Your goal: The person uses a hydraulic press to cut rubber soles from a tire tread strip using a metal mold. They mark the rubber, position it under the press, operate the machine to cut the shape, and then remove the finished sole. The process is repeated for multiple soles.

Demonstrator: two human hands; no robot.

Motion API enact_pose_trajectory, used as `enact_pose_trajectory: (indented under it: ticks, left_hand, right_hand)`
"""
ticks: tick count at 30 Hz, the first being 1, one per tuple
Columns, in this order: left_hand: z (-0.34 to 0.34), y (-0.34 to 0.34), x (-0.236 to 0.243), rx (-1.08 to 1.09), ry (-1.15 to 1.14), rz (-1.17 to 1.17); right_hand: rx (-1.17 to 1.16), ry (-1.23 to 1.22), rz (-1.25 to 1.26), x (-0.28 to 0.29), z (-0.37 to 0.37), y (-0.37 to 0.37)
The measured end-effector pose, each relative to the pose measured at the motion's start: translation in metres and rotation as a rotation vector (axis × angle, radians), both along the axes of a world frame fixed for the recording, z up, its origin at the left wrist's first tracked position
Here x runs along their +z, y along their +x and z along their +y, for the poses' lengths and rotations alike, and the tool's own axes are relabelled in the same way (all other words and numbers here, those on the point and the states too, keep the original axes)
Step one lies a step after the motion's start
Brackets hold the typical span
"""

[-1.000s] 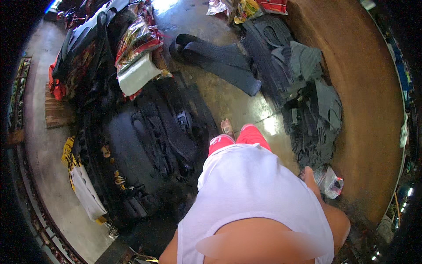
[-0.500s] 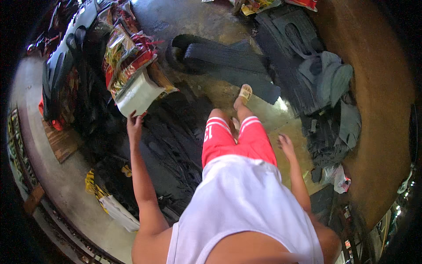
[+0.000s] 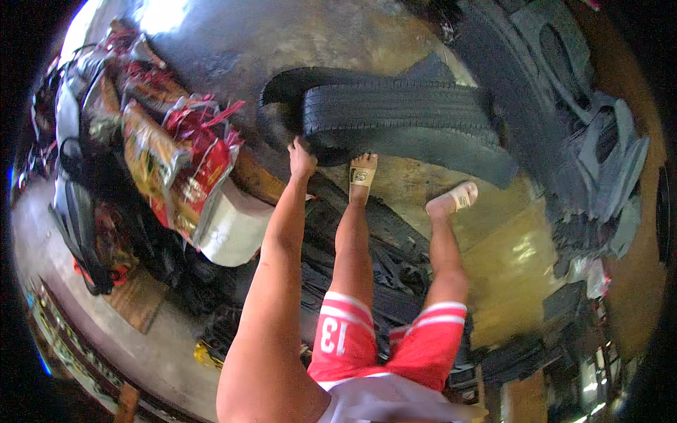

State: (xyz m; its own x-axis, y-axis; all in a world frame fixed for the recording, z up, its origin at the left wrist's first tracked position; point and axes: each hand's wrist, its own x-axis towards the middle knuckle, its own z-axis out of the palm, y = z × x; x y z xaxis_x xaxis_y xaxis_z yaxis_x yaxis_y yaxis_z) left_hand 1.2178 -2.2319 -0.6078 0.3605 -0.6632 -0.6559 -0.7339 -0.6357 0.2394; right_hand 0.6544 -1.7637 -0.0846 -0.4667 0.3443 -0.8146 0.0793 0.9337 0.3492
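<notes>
My left hand is stretched forward at the near left edge of a long, looped black tyre tread strip, its fingers curled closed on the rubber. The strip lies on the concrete floor just beyond my sandalled feet, with a curved band at its left end. Left of my arm are crumpled red and yellow plastic sacks with a pale white panel. My right hand is out of sight.
Piles of cut black rubber pieces lie at the right, beside a brown surface. Dark strips and wooden boards sit at the left. More rubber lies under and behind my legs, and a small plastic bag is at the right.
I have moved closer to the tread strip and my view has swung toward it. My left arm has reached forward from beside the sacks to the strip. My right hand has left the view.
</notes>
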Motion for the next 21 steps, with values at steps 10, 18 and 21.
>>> enact_pose_trajectory:
  ticks: [10,18,21]
  left_hand:
    - [-0.086,0.018,-0.074,-0.347,0.198,-0.084]
    - [-0.078,-0.142,0.281,-0.764,-0.017,0.061]
    - [-0.065,-0.226,0.433,-0.812,-0.108,0.155]
  right_hand:
    - [-0.166,-0.027,0.002,-0.021,0.018,0.11]
    - [0.01,-0.775,0.292,-0.163,-0.02,0.133]
    - [-0.692,-1.136,0.117,-0.221,-0.139,0.17]
